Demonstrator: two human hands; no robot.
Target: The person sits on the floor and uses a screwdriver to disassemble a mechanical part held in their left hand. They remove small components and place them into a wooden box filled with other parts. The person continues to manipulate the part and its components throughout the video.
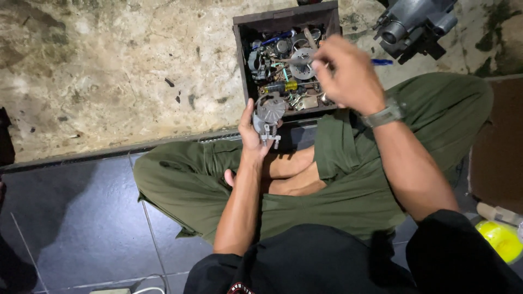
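I sit cross-legged in green trousers. My left hand [251,130] grips a round grey metal part [269,114] with springs and bolts hanging below it, held just in front of a dark wooden box [242,54]. The box is full of several metal parts, gears and a yellow-handled screwdriver [283,86]. My right hand [346,73], with a grey watch on the wrist, reaches over the box's right side. Its fingers are closed around a thin tool with a blue end [381,62]; the tool's tip is hidden.
A grey metal engine piece [414,24] lies beyond the box at the upper right on stained concrete. A brown cardboard sheet [498,147] and a yellow round object [501,239] sit at my right. Dark floor tiles spread to my left, with a white cable [147,290] at the bottom.
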